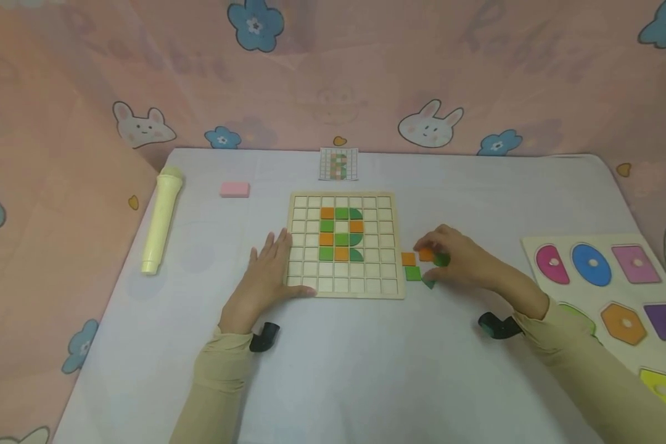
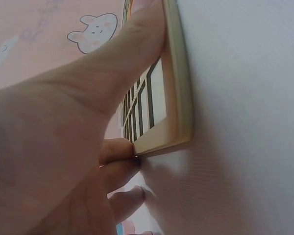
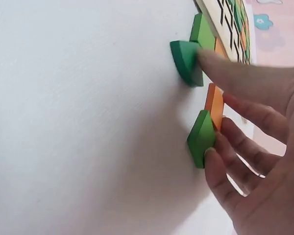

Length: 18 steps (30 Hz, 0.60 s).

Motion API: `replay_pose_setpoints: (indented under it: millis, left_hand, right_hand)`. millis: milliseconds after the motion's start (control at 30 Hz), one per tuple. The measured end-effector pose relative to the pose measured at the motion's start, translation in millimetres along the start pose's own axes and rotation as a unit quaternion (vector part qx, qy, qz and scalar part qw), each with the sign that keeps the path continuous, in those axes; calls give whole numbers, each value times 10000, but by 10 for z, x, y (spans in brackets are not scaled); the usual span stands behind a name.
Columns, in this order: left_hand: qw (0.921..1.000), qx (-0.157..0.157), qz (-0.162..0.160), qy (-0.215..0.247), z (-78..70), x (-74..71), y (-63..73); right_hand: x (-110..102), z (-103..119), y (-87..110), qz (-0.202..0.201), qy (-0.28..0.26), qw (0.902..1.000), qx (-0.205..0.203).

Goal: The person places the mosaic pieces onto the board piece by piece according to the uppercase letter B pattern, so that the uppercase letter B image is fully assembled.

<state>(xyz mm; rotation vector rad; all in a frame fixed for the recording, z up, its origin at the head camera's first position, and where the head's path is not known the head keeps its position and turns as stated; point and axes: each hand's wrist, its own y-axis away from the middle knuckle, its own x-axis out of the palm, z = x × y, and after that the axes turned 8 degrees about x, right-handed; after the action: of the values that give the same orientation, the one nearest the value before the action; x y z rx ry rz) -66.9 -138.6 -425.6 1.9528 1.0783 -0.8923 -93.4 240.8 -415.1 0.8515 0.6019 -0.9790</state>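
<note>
Five loose pieces lie on the white table (image 1: 338,376) just right of the wooden grid board (image 1: 388,287), which sits mid-table with orange, green and dark green pieces set in its cells. Beside them, the right hand (image 1: 463,262) reaches down with thumb and bent fingers well spread: its thumb touches a dark green curved piece (image 3: 183,59), while the fingertips lie against an orange piece (image 3: 214,105) and a green piece (image 3: 201,139), closing round none. An orange square (image 1: 408,259) and a green square (image 1: 413,273) lie nearer the board. The left hand (image 1: 263,277), fingers extended, rests along the board's left edge, its thumb on the near border, gripping nothing. Beyond the board lies a patterned card (image 1: 338,164).
</note>
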Motion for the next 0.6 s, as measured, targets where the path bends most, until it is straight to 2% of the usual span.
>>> replay_pose_setpoints:
  millis: [233,600]
  left_hand:
    - [10000,31,-45,7,6,9,10]
    - [9999,88,-83,-14,12,25,4]
  right_hand:
    - [41,-20,22,-443,-111,9987,-225]
    - [34,40,-30,-309,-143,9993,-124]
